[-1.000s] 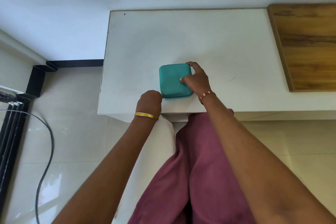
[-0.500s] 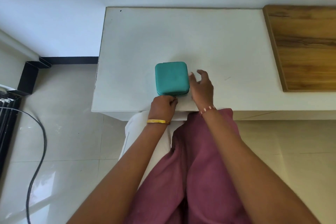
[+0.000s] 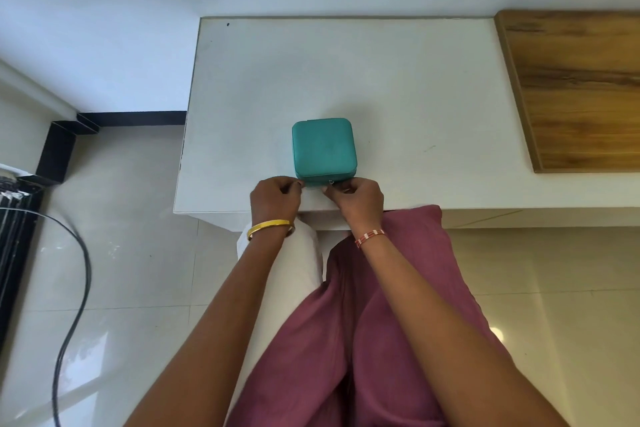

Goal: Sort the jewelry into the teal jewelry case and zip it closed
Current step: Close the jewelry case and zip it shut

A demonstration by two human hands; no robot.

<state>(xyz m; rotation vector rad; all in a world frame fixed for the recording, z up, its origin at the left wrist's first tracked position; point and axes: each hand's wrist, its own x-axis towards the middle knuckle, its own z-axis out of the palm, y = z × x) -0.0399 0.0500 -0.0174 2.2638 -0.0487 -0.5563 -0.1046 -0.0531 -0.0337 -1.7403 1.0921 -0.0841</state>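
Shifting our right hand off the lid since a moment earlier, we pinched the zip pull at the case's 6 o'clock edge while our left hand, fingers curled, steadied its 7 o'clock corner on the table, lid already down.

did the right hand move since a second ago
Yes. The right hand was on the lid of the teal case; it is now at the case's near side, by the table's front edge, pinching the zipper pull.
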